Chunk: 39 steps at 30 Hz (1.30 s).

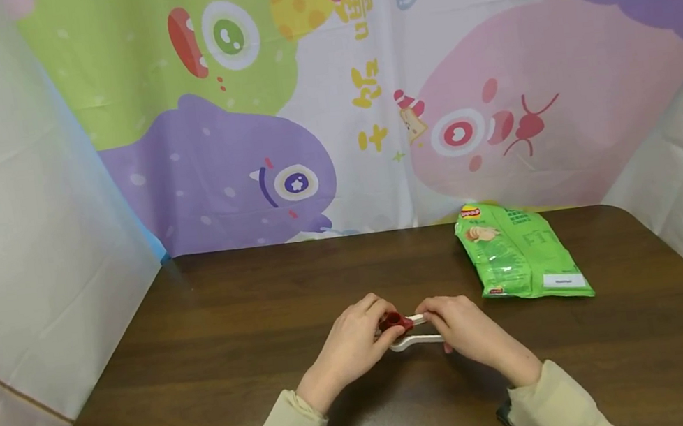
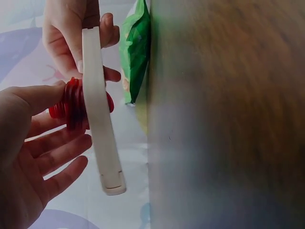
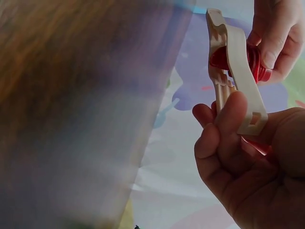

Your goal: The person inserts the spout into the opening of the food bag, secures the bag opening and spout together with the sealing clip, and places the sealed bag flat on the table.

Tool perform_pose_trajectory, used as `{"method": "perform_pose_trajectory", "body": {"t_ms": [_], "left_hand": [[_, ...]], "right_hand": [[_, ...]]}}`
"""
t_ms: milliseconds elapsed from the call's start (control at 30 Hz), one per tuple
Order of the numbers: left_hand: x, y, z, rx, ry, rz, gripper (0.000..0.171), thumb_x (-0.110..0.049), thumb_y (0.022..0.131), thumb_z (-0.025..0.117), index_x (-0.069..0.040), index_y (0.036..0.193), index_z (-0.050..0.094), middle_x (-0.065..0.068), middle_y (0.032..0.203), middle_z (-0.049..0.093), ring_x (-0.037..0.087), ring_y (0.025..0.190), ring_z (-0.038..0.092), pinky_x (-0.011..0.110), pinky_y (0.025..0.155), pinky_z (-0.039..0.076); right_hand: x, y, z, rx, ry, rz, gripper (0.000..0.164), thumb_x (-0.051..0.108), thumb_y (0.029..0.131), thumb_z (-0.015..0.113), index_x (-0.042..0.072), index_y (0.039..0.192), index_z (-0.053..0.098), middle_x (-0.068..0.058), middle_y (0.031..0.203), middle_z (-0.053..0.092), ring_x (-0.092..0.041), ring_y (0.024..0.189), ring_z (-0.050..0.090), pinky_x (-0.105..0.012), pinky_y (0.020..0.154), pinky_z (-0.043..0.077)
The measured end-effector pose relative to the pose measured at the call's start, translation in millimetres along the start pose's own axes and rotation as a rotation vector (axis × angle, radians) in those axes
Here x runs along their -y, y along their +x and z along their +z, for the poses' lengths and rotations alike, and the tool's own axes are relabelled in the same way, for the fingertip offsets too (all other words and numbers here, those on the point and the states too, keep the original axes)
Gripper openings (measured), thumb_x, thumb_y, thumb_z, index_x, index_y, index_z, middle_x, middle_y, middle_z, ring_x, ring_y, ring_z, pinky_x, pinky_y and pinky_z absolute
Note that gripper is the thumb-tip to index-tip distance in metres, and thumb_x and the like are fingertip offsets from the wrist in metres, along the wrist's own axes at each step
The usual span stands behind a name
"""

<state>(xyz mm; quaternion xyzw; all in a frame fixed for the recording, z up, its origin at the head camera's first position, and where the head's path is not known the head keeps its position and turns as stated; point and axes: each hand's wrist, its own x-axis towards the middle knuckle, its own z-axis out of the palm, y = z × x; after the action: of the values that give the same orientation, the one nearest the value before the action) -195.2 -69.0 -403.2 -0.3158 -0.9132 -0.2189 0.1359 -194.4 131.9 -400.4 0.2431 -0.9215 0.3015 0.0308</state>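
Observation:
Between the hands is a white plastic bag clip with a ribbed red screw spout set in its middle. In the head view its two white arms stand apart. My left hand pinches the red spout between thumb and fingers, its other fingers spread beneath. My right hand grips the clip's right end, fingers curled round it. In the right wrist view one clip arm shows a square slot at its end; a bit of red shows by the right palm, mostly hidden.
A green snack bag lies on the dark wooden table, beyond the right hand near the back edge. A cartoon-printed cloth hangs behind the table. White sheets hang at both sides.

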Motion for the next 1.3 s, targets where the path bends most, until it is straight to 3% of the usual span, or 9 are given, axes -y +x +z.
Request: {"method": "perform_pose_trajectory", "body": {"t_ms": [233,500,833,1100,1300], "left_hand": [[1.3,0.4,0.8,-0.050,0.058,-0.011,0.021,-0.035,0.085,0.062,-0.017,0.095,0.061,-0.007,0.089,0.057,0.006,0.077,0.056,0.028,0.072,0.045],[1.6,0.9,0.0,-0.066,0.053,-0.005,0.019,-0.034,0.086,0.062,-0.017,0.094,0.061,-0.007,0.087,0.057,0.007,0.075,0.054,0.027,0.070,0.045],[3.2,0.0,0.3,-0.054,0.057,-0.014,0.019,-0.034,0.085,0.062,-0.018,0.094,0.061,-0.007,0.088,0.056,0.007,0.074,0.054,0.027,0.070,0.045],[4.4,-0.8,0.0,-0.050,0.057,-0.017,0.020,-0.035,0.085,0.062,-0.017,0.094,0.061,-0.007,0.087,0.056,0.007,0.074,0.054,0.027,0.069,0.045],[4.2,-1.2,-0.7,-0.053,0.054,-0.021,0.019,-0.035,0.086,0.061,-0.017,0.093,0.061,-0.008,0.086,0.055,0.006,0.072,0.053,0.027,0.068,0.044]], "right_hand": [[-2.0,0.8,2.4,0.021,-0.017,0.024,0.011,0.006,0.090,0.053,0.008,0.089,0.063,-0.006,0.075,0.063,-0.001,0.037,0.044,-0.018,0.046,0.040],[-2.5,1.5,2.5,0.071,-0.023,0.045,0.011,0.005,0.089,0.053,0.008,0.089,0.064,0.002,0.061,0.055,-0.002,0.036,0.045,-0.019,0.047,0.040],[1.1,0.0,2.6,0.157,-0.025,0.028,0.012,0.004,0.090,0.051,0.008,0.088,0.063,-0.006,0.078,0.064,-0.004,0.042,0.050,-0.020,0.049,0.042],[3.6,-1.3,5.0,0.211,-0.037,0.012,0.011,0.007,0.090,0.053,0.012,0.090,0.062,-0.001,0.073,0.063,-0.004,0.045,0.048,-0.021,0.046,0.040],[2.6,-1.6,7.0,0.182,-0.116,-0.070,0.009,0.006,0.087,0.057,0.013,0.083,0.062,0.003,0.068,0.061,0.000,0.050,0.044,-0.020,0.049,0.038]]}}
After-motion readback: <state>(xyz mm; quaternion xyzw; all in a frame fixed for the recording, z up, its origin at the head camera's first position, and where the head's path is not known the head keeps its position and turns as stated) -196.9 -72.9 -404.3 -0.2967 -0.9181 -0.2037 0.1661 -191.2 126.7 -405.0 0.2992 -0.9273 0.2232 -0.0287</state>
